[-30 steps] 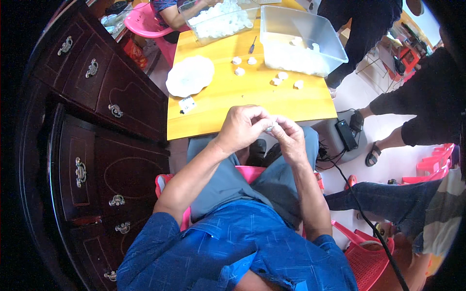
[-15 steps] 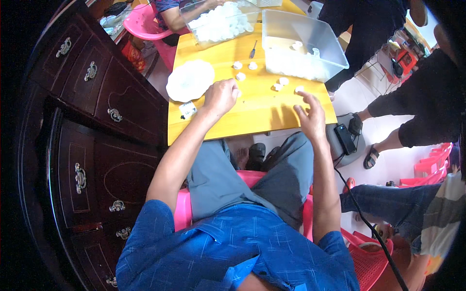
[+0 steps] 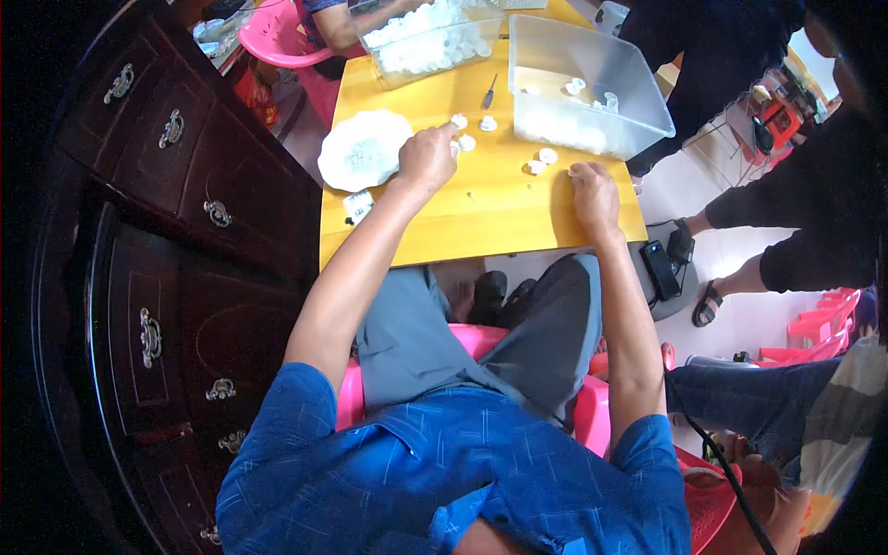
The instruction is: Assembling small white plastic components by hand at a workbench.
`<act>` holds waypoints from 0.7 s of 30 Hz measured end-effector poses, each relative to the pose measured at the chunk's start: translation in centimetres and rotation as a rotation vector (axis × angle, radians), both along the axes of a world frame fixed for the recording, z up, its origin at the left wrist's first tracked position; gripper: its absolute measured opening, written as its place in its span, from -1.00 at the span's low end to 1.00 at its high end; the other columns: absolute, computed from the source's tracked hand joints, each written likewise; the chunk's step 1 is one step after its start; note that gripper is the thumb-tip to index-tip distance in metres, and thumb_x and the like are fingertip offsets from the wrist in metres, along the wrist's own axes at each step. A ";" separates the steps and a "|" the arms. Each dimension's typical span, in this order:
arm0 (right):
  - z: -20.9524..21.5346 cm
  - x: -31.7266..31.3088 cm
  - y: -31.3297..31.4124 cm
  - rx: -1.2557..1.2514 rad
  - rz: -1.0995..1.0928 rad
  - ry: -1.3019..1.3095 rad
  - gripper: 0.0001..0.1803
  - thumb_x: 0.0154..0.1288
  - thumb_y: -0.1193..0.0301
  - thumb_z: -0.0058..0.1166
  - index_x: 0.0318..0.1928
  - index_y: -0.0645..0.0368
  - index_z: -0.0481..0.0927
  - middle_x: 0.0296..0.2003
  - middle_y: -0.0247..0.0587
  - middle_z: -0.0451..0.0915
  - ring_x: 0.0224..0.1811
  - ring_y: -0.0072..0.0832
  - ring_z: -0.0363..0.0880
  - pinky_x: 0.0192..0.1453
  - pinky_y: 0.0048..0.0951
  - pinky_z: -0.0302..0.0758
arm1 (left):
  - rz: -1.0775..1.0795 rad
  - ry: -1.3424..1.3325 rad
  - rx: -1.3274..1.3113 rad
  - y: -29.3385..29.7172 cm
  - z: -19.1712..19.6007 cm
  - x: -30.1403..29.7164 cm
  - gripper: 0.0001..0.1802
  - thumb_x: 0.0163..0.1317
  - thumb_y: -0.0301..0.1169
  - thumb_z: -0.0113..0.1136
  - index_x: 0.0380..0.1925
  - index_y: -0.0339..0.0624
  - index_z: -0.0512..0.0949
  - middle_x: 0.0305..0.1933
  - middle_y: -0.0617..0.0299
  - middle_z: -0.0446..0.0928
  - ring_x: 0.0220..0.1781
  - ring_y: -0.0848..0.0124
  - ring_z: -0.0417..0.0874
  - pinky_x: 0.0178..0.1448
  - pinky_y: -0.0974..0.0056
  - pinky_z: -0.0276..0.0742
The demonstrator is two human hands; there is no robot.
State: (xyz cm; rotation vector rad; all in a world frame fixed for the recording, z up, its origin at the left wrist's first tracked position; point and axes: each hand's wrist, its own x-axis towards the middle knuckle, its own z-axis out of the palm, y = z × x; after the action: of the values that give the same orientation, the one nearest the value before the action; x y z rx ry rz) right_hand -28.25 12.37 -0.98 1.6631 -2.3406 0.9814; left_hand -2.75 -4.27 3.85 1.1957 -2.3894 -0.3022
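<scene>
Seated person in a blue checked shirt at a yellow wooden table (image 3: pixel 481 213), both bare forearms extended over its top. The left hand (image 3: pixel 427 157) lies knuckles-up near the far left part of the table, fingers curled under; its fingertips are at a small round white plastic piece (image 3: pixel 466 143), touching or just beside it, and whether the piece is actually pinched cannot be told from this view. Two more small white round pieces (image 3: pixel 460 121) and (image 3: pixel 487 123) lie just beyond that hand, apart from it. A crumpled white plastic bag (image 3: pixel 363 151) rests on the table immediately left of the left hand. The right hand (image 3: pixel 592 190) is laid palm-down on the table near its right edge, fingers bent slightly; nothing is visibly gripped, though anything under the palm is hidden. A pair of small white pieces (image 3: pixel 541 162) lies just beyond and left of that hand. A clear rectangular plastic bin (image 3: pixel 638 97) holding a few white pieces stands behind the right hand. A second clear bin (image 3: pixel 430 42), heaped with white pieces, stands at the far end. A small screwdriver (image 3: pixel 488 92) lies between the two bins. Dark carved wooden cabinet (image 3: pixel 166 231) stands left of the table.
</scene>
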 end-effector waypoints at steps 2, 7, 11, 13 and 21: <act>0.0 -0.3 0.3 -0.066 -0.021 0.075 -0.87 0.25 0.46 0.10 -0.22 0.17 0.66 -0.17 0.05 0.64 -0.18 0.03 0.63 -0.01 -0.05 0.55 | -0.133 0.046 0.007 1.4 -0.1 0.5 -0.78 0.18 -0.40 0.20 -0.16 -0.07 0.69 -0.26 -0.04 0.68 -0.18 -0.01 0.71 -0.07 -0.04 0.63; 0.9 0.8 1.3 -0.133 -0.085 -0.054 -0.79 0.37 0.30 0.08 -0.21 0.17 0.65 -0.26 0.04 0.65 -0.22 0.01 0.62 -0.09 -0.09 0.54 | -0.335 0.055 0.038 4.1 -2.4 1.6 -0.83 0.16 -0.39 0.22 -0.26 -0.07 0.71 -0.24 0.08 0.67 -0.15 0.07 0.69 -0.04 0.04 0.60; 1.8 3.2 3.8 -0.045 -0.050 -0.815 -0.60 0.48 0.08 0.02 -0.19 0.20 0.62 -0.38 -0.19 0.62 -0.36 -0.48 0.59 -0.23 -0.42 0.48 | -0.366 0.011 0.084 4.5 -2.9 2.1 -0.85 0.17 -0.37 0.24 -0.29 -0.12 0.70 -0.27 0.11 0.62 -0.16 0.09 0.66 -0.05 0.07 0.58; 1.5 5.4 5.6 -0.203 0.104 -1.225 -0.58 0.52 0.07 -0.04 -0.10 0.23 0.57 -0.32 -0.26 0.61 -0.38 -0.58 0.56 -0.29 -0.53 0.46 | -0.355 0.015 0.077 4.9 -2.8 2.1 -0.87 0.19 -0.37 0.23 -0.30 -0.12 0.68 -0.28 0.12 0.62 -0.16 0.09 0.66 -0.05 0.06 0.57; 1.2 8.8 8.5 -0.400 0.334 -1.950 -0.61 0.52 0.18 -0.02 0.06 0.27 0.51 -0.12 0.03 0.67 -0.19 -0.39 0.70 -0.11 -0.43 0.70 | -0.342 0.105 -0.048 5.8 -3.3 2.6 -0.89 0.24 -0.39 0.13 -0.35 -0.19 0.54 -0.34 0.05 0.57 -0.19 0.03 0.64 -0.13 -0.04 0.54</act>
State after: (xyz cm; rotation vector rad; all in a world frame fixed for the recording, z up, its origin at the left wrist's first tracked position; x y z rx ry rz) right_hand -19.42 20.88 0.25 0.6546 -1.6773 3.9242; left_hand -0.18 1.56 0.51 0.7265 -2.4851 -0.4017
